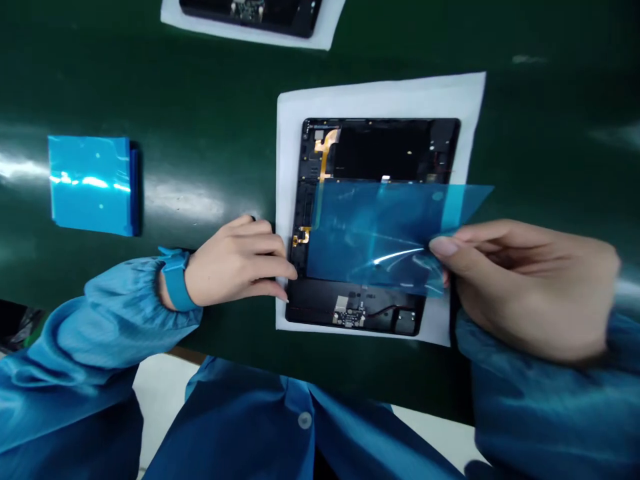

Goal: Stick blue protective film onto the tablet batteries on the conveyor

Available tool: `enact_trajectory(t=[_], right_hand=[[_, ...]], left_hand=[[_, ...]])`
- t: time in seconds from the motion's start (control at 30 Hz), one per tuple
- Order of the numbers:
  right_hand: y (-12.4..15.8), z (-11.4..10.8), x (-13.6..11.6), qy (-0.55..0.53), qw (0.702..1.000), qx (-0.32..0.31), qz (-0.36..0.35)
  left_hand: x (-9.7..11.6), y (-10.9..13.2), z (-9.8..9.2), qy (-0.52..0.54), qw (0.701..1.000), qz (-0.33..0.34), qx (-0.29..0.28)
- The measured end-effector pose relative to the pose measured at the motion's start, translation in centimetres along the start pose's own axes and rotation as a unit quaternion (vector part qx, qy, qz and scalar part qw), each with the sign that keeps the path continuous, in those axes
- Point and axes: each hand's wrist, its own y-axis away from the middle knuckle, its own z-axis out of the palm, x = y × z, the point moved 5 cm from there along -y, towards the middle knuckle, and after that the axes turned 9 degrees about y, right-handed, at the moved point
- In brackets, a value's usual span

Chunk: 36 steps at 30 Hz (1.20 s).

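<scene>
A black tablet housing (390, 143), its inner side up, lies on a white foam sheet (370, 100). Circuit boards and orange ribbon cables show inside it. Across its middle spreads a translucent blue plastic film (350, 230), bent up at the right and reaching past the tablet's right edge. My right hand (535, 280) pinches the film's lower right part between thumb and finger. At the tablet's lower left edge, my left hand (240, 260) rests its fingertips, fingers loosely stretched and thumb apart, gripping nothing.
On the glossy dark green table (210, 120), a stack of blue films (90, 187) lies at the left. Another tablet housing (270, 17) on a white sheet (200, 23) is partly visible at the top edge. The table's front edge runs close to my body.
</scene>
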Motion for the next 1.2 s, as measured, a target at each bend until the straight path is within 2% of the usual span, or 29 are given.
enact_trajectory(t=[0.33, 0.6, 0.77, 0.9, 1.2], right_hand=[[0.5, -0.5, -0.1, 0.037, 0.999, 0.021, 0.002], [0.5, -0.4, -0.5, 0.036, 0.999, 0.006, 0.000], [0.5, -0.4, -0.7, 0.031, 0.999, 0.011, 0.000], [0.5, -0.2, -0.9, 0.030, 0.999, 0.007, 0.008], [0.3, -0.1, -1.1, 0.034, 0.999, -0.001, -0.014]], left_hand=[[-0.4, 0.0, 0.3, 0.033, 0.994, -0.081, -0.063], [-0.2, 0.0, 0.1, 0.039, 0.996, -0.070, -0.042], [-0.5, 0.0, 0.2, 0.045, 0.993, -0.092, -0.065], [-0.4, 0.0, 0.1, 0.035, 0.994, -0.082, -0.058], [0.3, -0.2, -0.3, 0.003, 1.000, -0.010, -0.009]])
